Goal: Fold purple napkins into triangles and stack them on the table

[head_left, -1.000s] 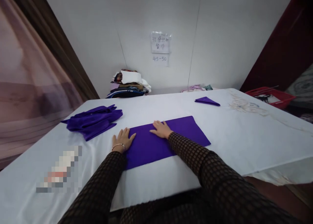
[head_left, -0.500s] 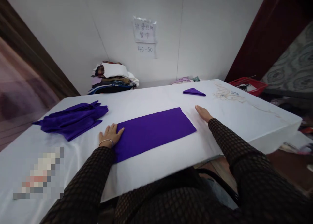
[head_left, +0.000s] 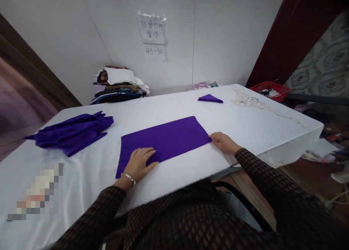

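Observation:
A purple cloth napkin (head_left: 166, 135), folded into a long rectangle, lies flat on the white-covered table (head_left: 174, 177) in front of me. My left hand (head_left: 140, 163) rests on its near left part, fingers stretched out and a bracelet at the wrist. At the near right corner, my right hand (head_left: 222, 141) pinches the napkin's edge between thumb and fingers. A loose heap of purple cloths (head_left: 73, 131) lies to the left. Further back on the table sits a small purple cloth folded into a triangle (head_left: 210, 98).
A stack of folded clothes (head_left: 118, 84) stands behind the table by the wall. A paper sign (head_left: 152, 30) hangs above. At the back right is a red basket (head_left: 275, 91). A blurred-out flat item (head_left: 36, 193) lies at the front left.
My left hand has slid from the napkin's left edge to its near side. My right hand has come down and inward and taken hold of the near right corner. The view has shifted slightly.

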A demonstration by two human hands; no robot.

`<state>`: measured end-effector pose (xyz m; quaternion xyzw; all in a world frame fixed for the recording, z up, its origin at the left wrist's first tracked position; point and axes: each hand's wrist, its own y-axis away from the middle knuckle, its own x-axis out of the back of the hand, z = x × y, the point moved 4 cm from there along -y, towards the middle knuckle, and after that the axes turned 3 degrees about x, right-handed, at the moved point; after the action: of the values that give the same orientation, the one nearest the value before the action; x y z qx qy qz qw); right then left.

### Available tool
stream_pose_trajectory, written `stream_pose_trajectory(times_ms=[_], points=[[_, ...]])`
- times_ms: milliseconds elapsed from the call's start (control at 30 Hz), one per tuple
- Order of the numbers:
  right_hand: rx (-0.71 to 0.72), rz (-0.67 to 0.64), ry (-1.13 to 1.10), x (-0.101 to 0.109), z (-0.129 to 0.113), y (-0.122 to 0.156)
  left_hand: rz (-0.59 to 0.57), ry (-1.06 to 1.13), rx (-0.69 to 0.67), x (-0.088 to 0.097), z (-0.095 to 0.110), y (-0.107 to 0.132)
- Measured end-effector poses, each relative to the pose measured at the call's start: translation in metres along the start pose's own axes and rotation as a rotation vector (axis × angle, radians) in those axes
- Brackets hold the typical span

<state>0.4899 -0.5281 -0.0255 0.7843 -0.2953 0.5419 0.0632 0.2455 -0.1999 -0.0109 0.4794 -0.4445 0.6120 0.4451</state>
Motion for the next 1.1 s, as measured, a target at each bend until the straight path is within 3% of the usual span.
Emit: stream_pose_trajectory(times_ms=[100,200,467,633,767,867,967,1100], points=[[0.063,-0.032,0.118,-0.002,-0.008,-0.005,-0.025,0.02,-0.112,-0.005,0.019,0.013],[0.092,-0.057,0.192,-0.004,-0.011,-0.008,-0.028,-0.004,-0.12,-0.004,0.017,0.017],[0.106,-0.072,0.283,-0.006,-0.017,-0.008,-0.109,-0.122,0.045,0.0,0.016,0.021],[0.288,0.027,0.148,-0.024,-0.069,-0.018,-0.105,-0.202,0.15,-0.002,0.015,0.011],[0.391,-0.05,0.065,-0.056,-0.135,-0.033,-0.113,-0.245,0.175,0.002,0.021,0.005],[0.407,-0.122,0.056,-0.077,-0.173,-0.044,-0.129,-0.243,0.144,0.002,0.036,0.008],[0.415,-0.166,0.048,-0.088,-0.188,-0.048,-0.149,-0.211,0.106,-0.001,0.052,0.019],[0.425,-0.275,-0.015,-0.088,-0.176,-0.041,-0.176,-0.045,0.083,0.004,0.052,0.032]])
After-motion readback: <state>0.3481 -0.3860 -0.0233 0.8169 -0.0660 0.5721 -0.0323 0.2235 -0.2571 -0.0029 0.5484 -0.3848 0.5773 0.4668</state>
